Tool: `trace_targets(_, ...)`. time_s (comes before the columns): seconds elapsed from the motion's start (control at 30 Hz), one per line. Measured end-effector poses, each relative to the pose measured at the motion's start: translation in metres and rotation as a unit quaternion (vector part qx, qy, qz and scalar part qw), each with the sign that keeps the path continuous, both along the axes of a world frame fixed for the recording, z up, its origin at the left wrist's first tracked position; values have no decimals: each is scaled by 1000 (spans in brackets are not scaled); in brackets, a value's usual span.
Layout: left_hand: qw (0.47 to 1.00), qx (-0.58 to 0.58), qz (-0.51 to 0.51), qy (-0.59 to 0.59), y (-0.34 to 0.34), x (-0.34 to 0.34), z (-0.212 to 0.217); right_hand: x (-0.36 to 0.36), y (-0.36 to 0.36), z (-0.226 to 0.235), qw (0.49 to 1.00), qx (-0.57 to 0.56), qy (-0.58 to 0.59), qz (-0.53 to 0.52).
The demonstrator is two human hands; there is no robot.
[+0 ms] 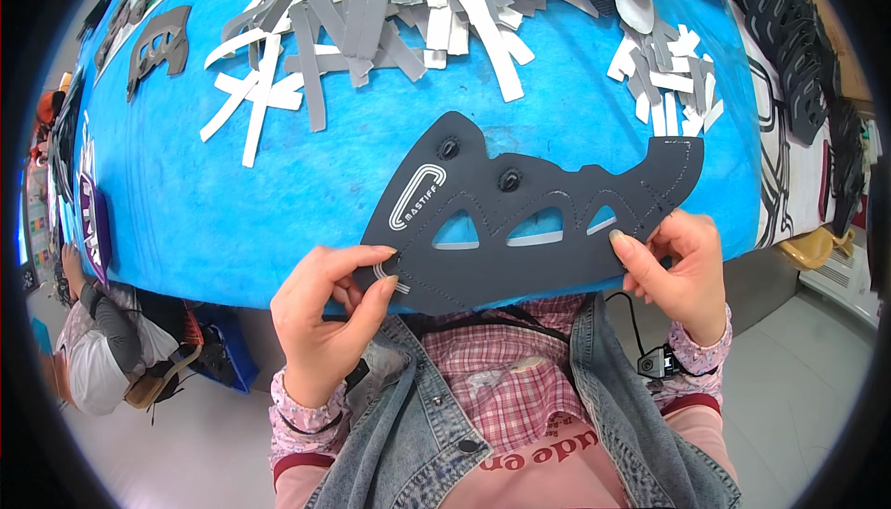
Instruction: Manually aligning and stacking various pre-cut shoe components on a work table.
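I hold a flat dark grey shoe upper point(538, 263) stretched between both hands over the near edge of the blue table. It has three cut-out windows, dotted stitch lines, two small round black fittings and a white printed mark at its left end. My left hand point(325, 309) pinches its lower left corner, thumb and forefinger pressed on the edge. My right hand point(682, 263) grips the lower right edge, its thumb on the face and the other fingers partly hidden behind.
A heap of grey and white strips point(362, 17) covers the far middle of the blue table point(232, 221). A smaller strip pile point(664, 73) lies at right. Another grey upper point(160, 50) rests far left. Black pieces point(798, 54) are stacked along the right. A person point(107, 342) sits at left.
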State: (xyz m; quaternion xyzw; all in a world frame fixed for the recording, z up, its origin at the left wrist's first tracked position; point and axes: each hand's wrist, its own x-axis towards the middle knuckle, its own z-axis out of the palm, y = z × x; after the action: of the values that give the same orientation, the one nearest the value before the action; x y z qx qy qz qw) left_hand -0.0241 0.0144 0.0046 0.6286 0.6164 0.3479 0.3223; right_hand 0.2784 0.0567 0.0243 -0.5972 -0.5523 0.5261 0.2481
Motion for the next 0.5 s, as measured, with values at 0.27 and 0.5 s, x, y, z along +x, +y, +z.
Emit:
trace_targets(0.27,1000,0,2,-1,1,0,0,-1,1,2,1000,-1,-7,5)
trace_targets(0.5,1000,-1,-2,-4,0,-1,0,-2,1,2,1000,-2,-11,4)
